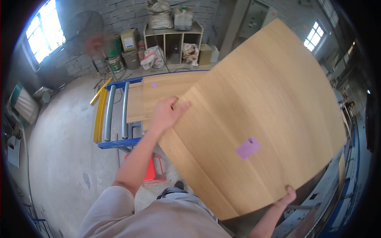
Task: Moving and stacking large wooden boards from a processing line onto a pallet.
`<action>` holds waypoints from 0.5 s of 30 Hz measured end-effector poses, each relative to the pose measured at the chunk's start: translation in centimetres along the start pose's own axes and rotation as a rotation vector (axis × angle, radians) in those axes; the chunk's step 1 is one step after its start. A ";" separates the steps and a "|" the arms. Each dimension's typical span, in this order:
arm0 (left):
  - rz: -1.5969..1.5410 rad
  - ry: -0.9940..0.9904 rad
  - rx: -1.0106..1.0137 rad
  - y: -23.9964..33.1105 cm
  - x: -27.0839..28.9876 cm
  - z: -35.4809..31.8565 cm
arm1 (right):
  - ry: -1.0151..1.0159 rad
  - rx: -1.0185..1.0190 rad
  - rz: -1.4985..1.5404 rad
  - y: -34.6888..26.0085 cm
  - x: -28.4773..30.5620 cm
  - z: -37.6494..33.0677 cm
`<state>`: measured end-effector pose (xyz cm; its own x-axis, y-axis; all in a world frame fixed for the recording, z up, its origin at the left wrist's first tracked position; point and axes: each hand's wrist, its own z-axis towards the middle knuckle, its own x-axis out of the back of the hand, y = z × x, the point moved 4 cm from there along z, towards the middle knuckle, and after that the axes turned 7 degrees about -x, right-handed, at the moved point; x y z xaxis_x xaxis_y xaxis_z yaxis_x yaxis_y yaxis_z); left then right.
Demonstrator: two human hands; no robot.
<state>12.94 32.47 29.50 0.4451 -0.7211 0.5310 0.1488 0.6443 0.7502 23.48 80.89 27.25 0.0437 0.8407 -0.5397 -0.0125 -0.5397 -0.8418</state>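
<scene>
A large light-brown wooden panel (222,115) is held up at a tilt in front of me, with a purple label (248,148) on its face. My left hand (168,113) grips the panel's left edge, its thumb lying over the face. At the lower right edge, my right hand (286,196) is closed on the panel; most of its fingers are hidden behind the wood. Beyond the panel, another wooden board (149,99) with a small purple label lies on the roller conveyor, partly covered from view.
The conveyor has metal rollers (125,109), a blue frame (119,144) and a yellow end bar (100,115). A red stool (152,170) stands near my feet. Shelves (173,43), buckets and a fan (93,41) line the far wall. Machinery (333,198) runs along the right.
</scene>
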 end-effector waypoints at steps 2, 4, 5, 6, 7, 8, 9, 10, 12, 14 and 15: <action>0.214 0.000 0.036 -3.1 2.9 4.8 | 0.237 -0.004 0.003 4.9 -3.3 3.2; 0.277 -0.065 0.108 -5.5 4.9 8.6 | 0.232 -0.133 0.142 9.4 -7.7 6.0; 0.256 -0.082 0.144 -6.5 5.7 9.9 | 0.212 -0.197 0.173 11.1 -9.9 7.5; 0.263 -0.098 0.164 -7.4 6.4 10.1 | 0.064 -0.236 0.251 12.4 -12.5 8.9; 0.322 -0.012 -0.160 -7.1 7.9 10.5 | 0.143 -0.252 0.250 13.8 -14.0 10.1; 0.402 0.044 -0.407 -7.1 9.1 10.9 | 0.095 -0.247 0.295 15.2 -16.0 11.7; 0.316 0.094 -0.396 -8.4 10.3 10.3 | 0.128 -0.251 0.285 16.4 -17.2 13.3; 0.253 0.105 -0.308 -10.3 11.3 8.3 | 0.097 -0.277 0.300 17.9 -18.4 14.8; 0.420 0.211 -0.207 -14.3 12.8 3.4 | 0.065 -0.311 0.318 21.1 -19.6 18.0; 0.300 0.257 -0.031 -20.1 12.6 -2.0 | 0.127 -0.440 0.380 25.1 -20.0 21.5; 0.210 0.246 0.205 -23.8 11.9 -5.0 | 0.158 -0.473 0.371 26.9 -20.1 23.5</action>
<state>19.11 9.86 16.01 0.6494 -0.4797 0.5900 -0.1373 0.6891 0.7115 -1.21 50.50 15.13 0.2688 0.5966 -0.7562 0.3872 -0.7858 -0.4824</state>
